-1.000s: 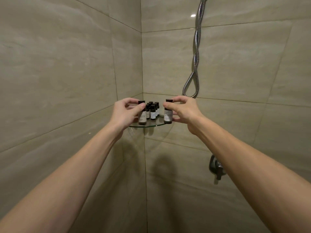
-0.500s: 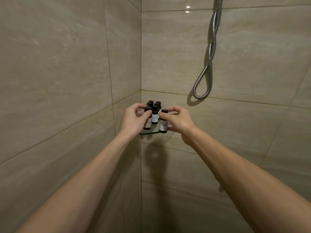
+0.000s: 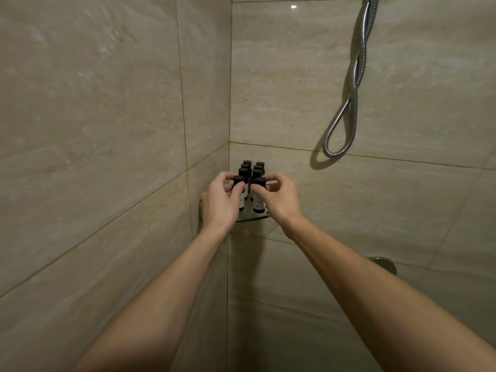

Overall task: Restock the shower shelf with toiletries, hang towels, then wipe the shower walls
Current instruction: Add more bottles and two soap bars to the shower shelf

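Observation:
A small glass corner shelf (image 3: 253, 218) is fixed where two beige tiled walls meet. On it stand several small dark toiletry bottles with black caps and pale labels, in two rows. My left hand (image 3: 218, 204) pinches the front left bottle (image 3: 239, 181) between thumb and fingers. My right hand (image 3: 277, 200) pinches the front right bottle (image 3: 259, 202) the same way. Both front bottles are upright on the glass. The rear bottles (image 3: 252, 167) stand behind them toward the corner.
A chrome shower hose (image 3: 349, 103) hangs in a loop on the right wall, above and right of the shelf. A round metal tap fitting (image 3: 385, 264) shows low on the right wall, partly behind my right forearm. Tiled walls (image 3: 94, 116) close in left and ahead.
My hands have brought the two front bottles closer together, from the shelf's outer edges toward the middle. The camera has tilted, so the shelf sits lower in view.

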